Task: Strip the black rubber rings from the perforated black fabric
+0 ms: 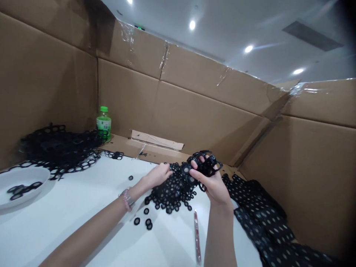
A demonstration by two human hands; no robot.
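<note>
My right hand [215,183] is wrapped round a bunched black sheet with round holes [207,165], with the thumb pressed on its near side. Left of it, my left hand [159,174] is closed, fingers curled in, at the upper edge of a pile of small black rings with pale centres [171,191]. Whatever its fingertips pinch, if anything, is hidden. The bunched sheet hangs over the right part of this pile. A few loose rings [137,221] lie on the white table [111,230] in front of the pile.
A reddish pen-like stick [197,237] lies between my forearms. At left are a white bowl [41,174] with black pieces and a heap of black holed webbing [61,146] beside a green-capped bottle [104,124]. Dotted black sheets [261,211] lie at right. Cardboard walls [194,115] enclose the table.
</note>
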